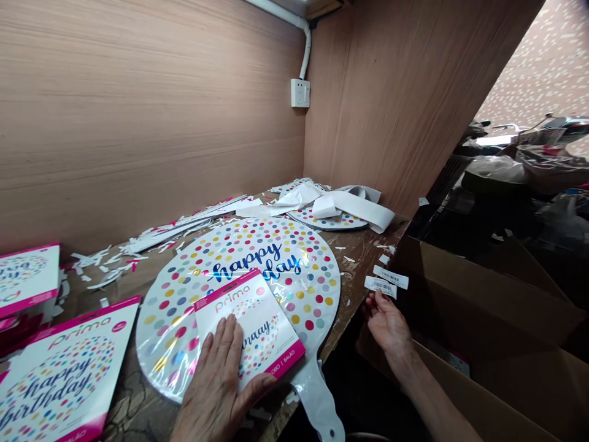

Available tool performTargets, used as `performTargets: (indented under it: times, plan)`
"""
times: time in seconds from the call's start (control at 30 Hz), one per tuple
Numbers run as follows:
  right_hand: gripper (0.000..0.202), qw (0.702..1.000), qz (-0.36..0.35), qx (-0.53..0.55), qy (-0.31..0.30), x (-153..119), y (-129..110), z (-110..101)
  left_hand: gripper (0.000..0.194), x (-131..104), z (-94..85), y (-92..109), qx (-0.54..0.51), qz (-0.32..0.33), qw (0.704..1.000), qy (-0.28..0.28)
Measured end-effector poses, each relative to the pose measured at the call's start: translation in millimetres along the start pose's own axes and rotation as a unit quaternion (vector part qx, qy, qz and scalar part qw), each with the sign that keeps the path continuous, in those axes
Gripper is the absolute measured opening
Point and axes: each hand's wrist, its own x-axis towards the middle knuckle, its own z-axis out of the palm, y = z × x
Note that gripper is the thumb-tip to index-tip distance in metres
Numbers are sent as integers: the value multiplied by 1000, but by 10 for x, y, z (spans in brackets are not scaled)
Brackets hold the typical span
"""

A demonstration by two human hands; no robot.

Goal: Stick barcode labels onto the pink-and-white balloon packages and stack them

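My left hand (221,374) lies flat, fingers stretched out, on a white and pink balloon package (257,313) marked "prima". That package rests on a large round foil balloon (317,270) with colored dots and blue "happy birthday" lettering. The balloon's white tail (317,399) hangs past the table edge. At the right edge of the table, my right hand (389,322) has its curled fingertips at the lower border of a white barcode label (381,286). Its fingers look closed on that border. Just above lies a second barcode label (391,277).
More balloon packages (59,380) lie at the left. Paper scraps (151,239) line the wall, and a white backing strip (354,205) covers other flat balloons (317,219) at the back. An open cardboard box (483,307) stands below the table at right. A socket (300,93) is on the wall.
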Motion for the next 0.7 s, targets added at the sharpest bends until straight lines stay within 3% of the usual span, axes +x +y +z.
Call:
performTargets:
  times: [0.17,0.23,0.27,0.33,0.43,0.5,0.57,0.7]
  plan:
    - [24,987,-133,-84,45,-28,-240,50,84,4,13,3,6,6,1000,9]
    - [21,957,-229,-175,26,-74,-439,57,86,7,-32,34,4,0,1000,-3]
    - [18,928,-287,-238,-1,-102,-546,73,87,7,-70,57,0,-5,1000,-16]
    - [13,848,-386,-353,-85,-154,-747,162,91,10,-160,111,-10,-16,998,-54]
    - [9,753,-419,-406,-303,-220,-946,495,96,20,-285,179,-35,-33,993,-110]
    - [12,675,-395,-412,-467,-279,-984,826,98,24,-338,205,-53,-46,989,-131]
    - [17,601,-350,-425,-580,-360,-949,1181,100,21,-364,218,-73,-56,986,-140]
    - [21,498,-213,-473,-695,-509,-737,1773,100,2,-379,226,-111,-63,982,-139]
